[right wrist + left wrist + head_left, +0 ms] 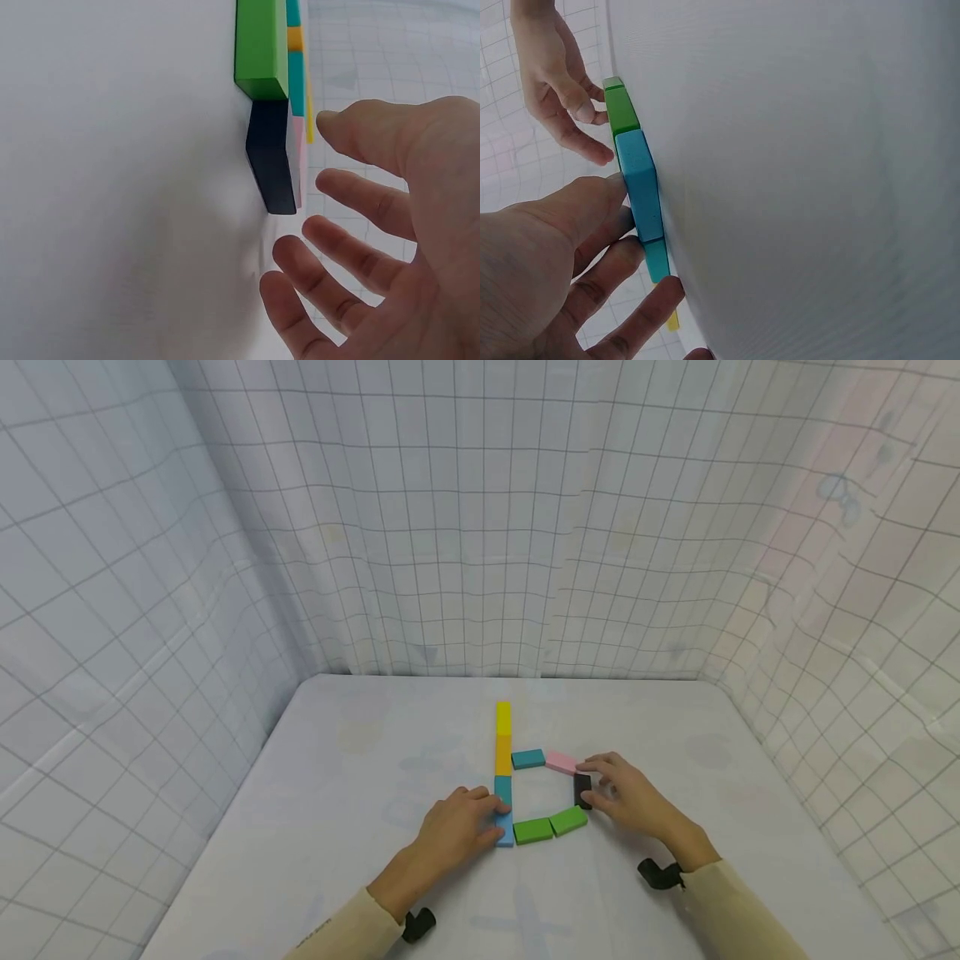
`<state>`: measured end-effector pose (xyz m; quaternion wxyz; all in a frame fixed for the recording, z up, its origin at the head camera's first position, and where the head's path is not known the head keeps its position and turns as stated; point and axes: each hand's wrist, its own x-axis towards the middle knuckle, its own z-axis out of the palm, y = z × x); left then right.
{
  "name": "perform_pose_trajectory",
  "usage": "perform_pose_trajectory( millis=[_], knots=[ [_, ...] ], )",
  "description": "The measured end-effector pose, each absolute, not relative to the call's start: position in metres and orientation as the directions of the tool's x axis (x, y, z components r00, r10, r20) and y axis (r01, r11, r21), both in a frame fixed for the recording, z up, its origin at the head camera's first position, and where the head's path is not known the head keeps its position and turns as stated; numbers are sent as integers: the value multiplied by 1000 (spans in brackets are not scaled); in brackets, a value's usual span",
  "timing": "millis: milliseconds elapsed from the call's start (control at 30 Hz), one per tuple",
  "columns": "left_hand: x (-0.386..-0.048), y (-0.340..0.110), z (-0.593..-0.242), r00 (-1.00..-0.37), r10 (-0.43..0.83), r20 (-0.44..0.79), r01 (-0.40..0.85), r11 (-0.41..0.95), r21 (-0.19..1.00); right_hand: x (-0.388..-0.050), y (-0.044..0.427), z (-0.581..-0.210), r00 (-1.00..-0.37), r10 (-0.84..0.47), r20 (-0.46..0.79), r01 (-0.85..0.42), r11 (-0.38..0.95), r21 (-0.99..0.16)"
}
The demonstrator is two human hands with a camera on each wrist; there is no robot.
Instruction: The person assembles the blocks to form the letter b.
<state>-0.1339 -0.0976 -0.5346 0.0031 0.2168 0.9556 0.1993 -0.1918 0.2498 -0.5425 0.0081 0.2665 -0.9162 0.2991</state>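
Note:
My left hand touches the light blue block and the teal block above it, its fingers relaxed over their left side. Beyond these in the same straight column lie an orange block and a yellow block. Beside the black block my right hand hovers, fingers spread; the right wrist view shows a gap between them and the block. A teal block, a pink block, the black one and two green blocks form a loop right of the column.
A white cloth covers the table. White gridded curtains hang at the back and on both sides. Black wrist-camera mounts stick out from both wrists near the sleeves.

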Motion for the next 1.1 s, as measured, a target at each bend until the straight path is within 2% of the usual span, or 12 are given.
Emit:
perform_pose_trajectory(
  millis=[267, 1100],
  knots=[
    [-133, -98, -537, -902, 422, 92, 423, 823, 379, -194, 246, -546, -863, -490, 124, -473, 696, -541],
    [-135, -100, -537, -900, 429, 84, 426, 818, 386, -194, 244, -547, -870, -483, 98, -452, 702, -550]
  ],
)
